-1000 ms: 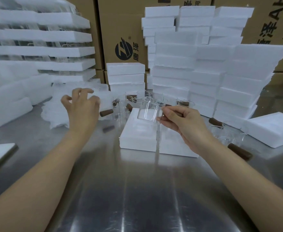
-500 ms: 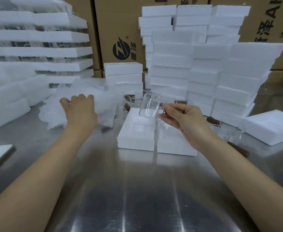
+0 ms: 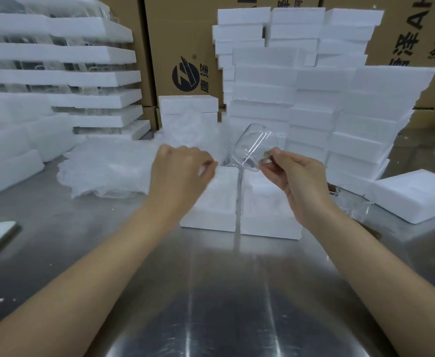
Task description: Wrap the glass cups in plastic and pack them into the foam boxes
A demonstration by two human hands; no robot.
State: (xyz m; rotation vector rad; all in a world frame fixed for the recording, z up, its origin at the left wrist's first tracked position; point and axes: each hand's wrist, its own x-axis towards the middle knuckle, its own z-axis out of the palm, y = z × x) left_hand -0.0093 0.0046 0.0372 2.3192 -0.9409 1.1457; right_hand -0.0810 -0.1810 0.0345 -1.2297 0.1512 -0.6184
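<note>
The left hand [image 3: 183, 171] has come off the pile [image 3: 108, 171] and swung in beside the cup [image 3: 253, 148], pulling plastic [image 3: 193, 130] along. The right hand [image 3: 296, 176] has raised the cup and tipped it further.

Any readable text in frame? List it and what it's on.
"®": by the round logo on the middle carton; the characters beside it are half hidden, unreadable.
"A", "泽": large print on the right carton; the smaller print beside them is too blurred.

Clear glass cup [image 3: 253, 148], white foam boxes [image 3: 211, 204], brown cartons [image 3: 177, 34], black logo [image 3: 185, 76]
</note>
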